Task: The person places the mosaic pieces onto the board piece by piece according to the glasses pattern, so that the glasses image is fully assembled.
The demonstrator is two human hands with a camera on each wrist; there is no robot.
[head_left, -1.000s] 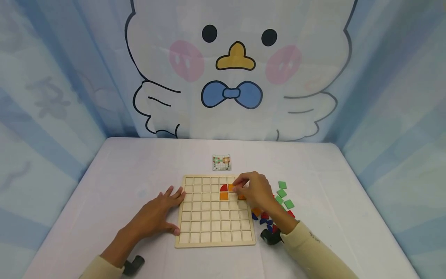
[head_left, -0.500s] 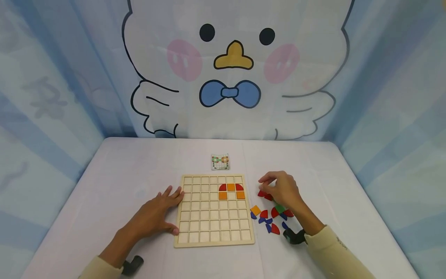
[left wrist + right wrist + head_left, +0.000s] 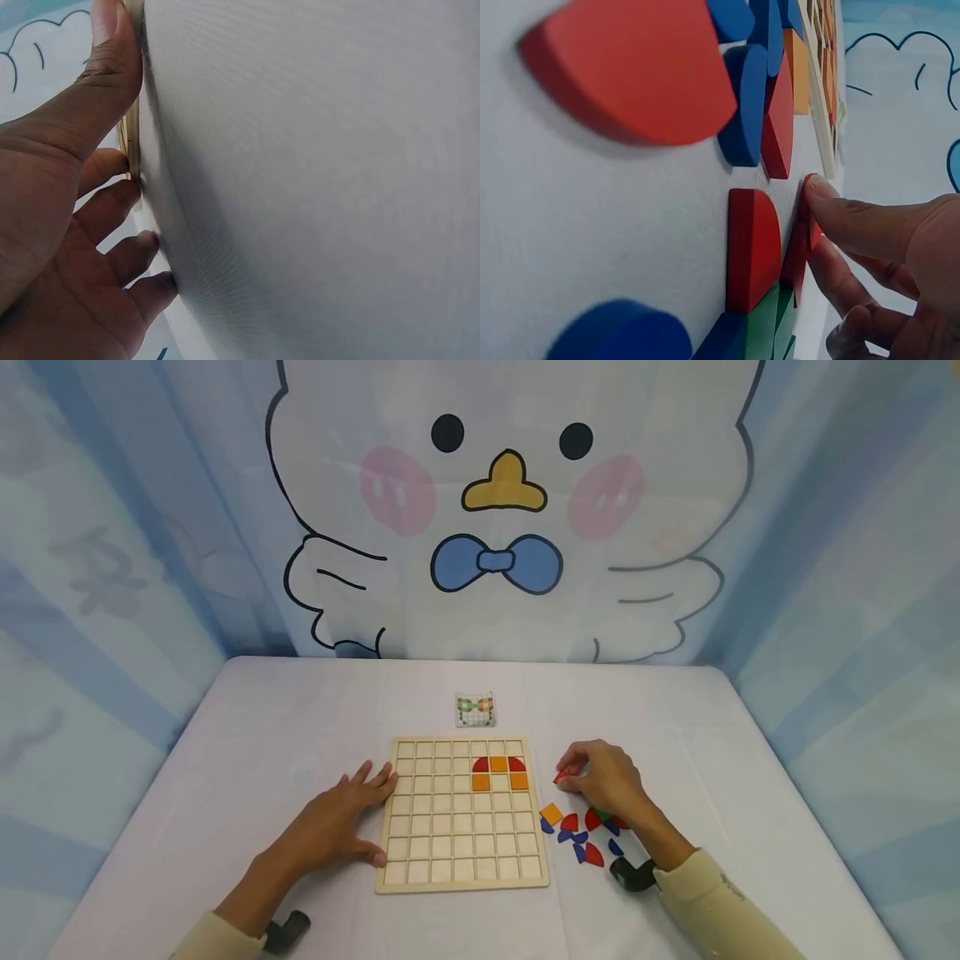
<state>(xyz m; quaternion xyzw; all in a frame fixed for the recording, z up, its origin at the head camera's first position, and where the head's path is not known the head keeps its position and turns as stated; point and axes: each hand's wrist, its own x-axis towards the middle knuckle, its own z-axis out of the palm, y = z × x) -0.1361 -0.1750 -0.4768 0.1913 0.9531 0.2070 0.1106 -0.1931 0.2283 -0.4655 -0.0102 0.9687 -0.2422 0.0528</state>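
While the board (image 3: 435, 825) is touched by the left hand (image 3: 347, 817), fingers apart, a red piece (image 3: 560, 777) right of it is pinched by the right hand (image 3: 609, 779).

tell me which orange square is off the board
The orange square on the table, right of the wooden grid board, turned like a diamond; the other three are set into the board.

White-covered table (image 3: 300, 710), pale blue patterned curtains (image 3: 97, 610) either side, cartoon bird backdrop (image 3: 517, 627) behind, soft light.

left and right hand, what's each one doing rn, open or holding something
Left hand: open, touching the wooden board's left edge.
Right hand: closed, pinching a red piece.
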